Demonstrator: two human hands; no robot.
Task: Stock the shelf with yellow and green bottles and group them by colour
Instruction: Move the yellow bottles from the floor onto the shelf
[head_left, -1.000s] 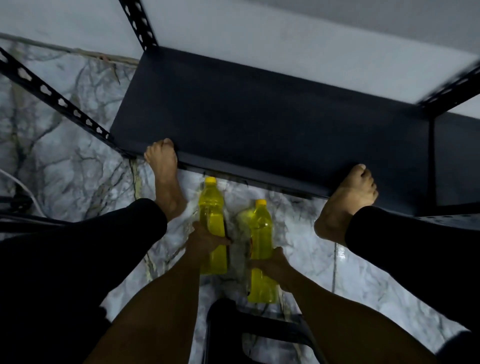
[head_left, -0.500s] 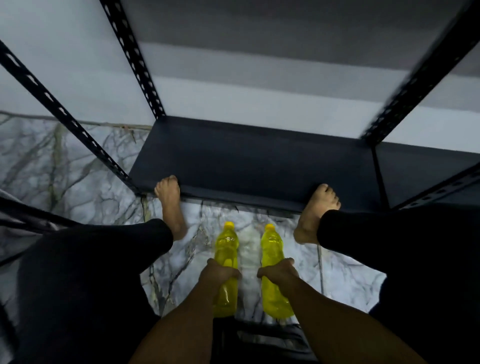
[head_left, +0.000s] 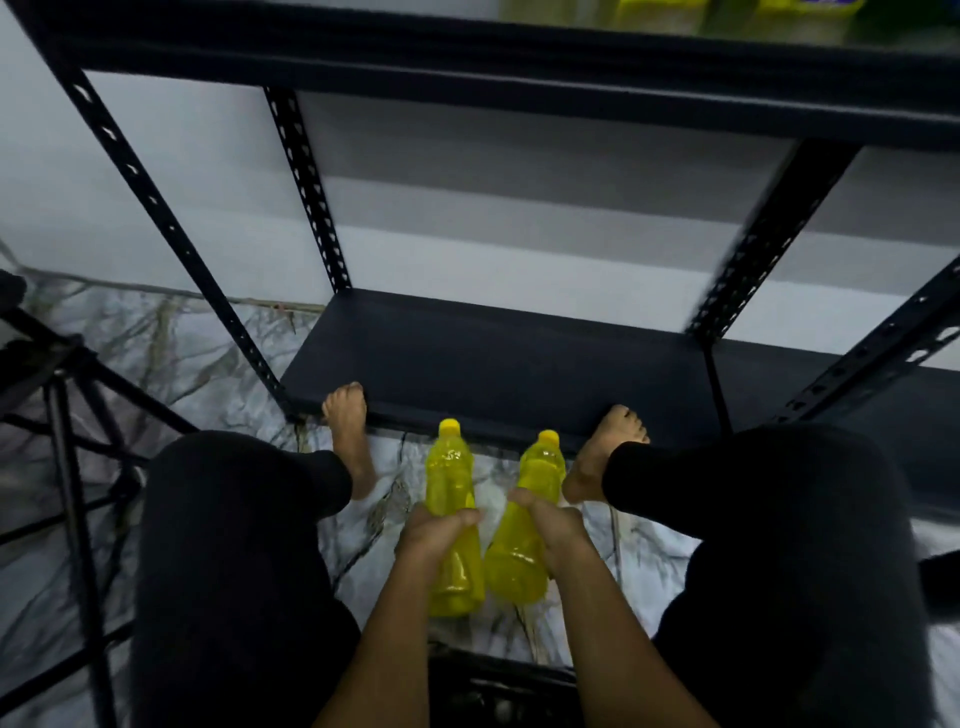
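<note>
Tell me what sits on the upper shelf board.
On the upper shelf, yellow-green bottle bottoms show along the right part. The frame's top edge cuts off the rest, so their count stays unclear.

Dim bluish light, motion blur, wide-angle bending at edges

Left hand grips the middle of one yellow bottle; right hand grips a second yellow bottle just beside it, both caps pointing toward the front edge of the bottom shelf. Two bare feet rest at that front edge, one near the shelf's left corner, one toward its right, on a marbled floor. Upper shelf carries blurred yellow and green containers along its top right.
</note>
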